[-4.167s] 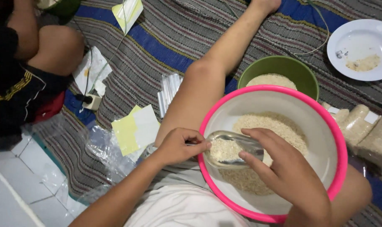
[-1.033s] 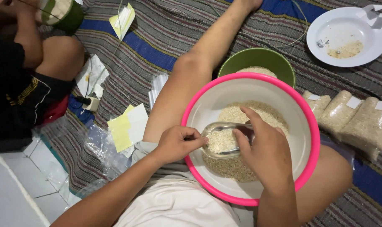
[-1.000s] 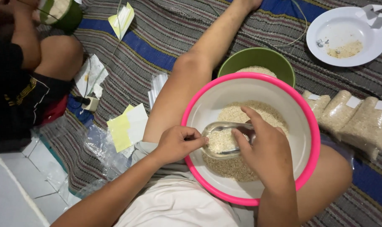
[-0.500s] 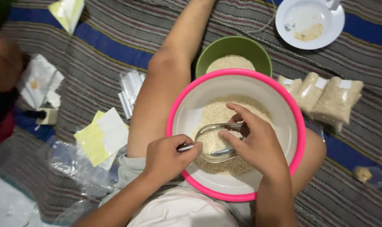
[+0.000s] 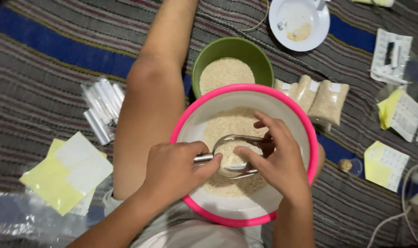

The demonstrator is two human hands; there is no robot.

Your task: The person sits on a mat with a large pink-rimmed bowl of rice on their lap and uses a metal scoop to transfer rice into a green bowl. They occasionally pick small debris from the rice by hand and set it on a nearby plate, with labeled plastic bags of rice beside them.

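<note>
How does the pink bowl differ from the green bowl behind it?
The pink bowl is the wider of the two, with a white inside; the green bowl is narrower and green throughout. The pink bowl rests on the person's lap with both hands working a metal scoop in it; the green bowl sits untouched on the striped mat. The grain reaches nearer the rim in the green bowl. Both are round and hold pale, rice-like grain.
</note>
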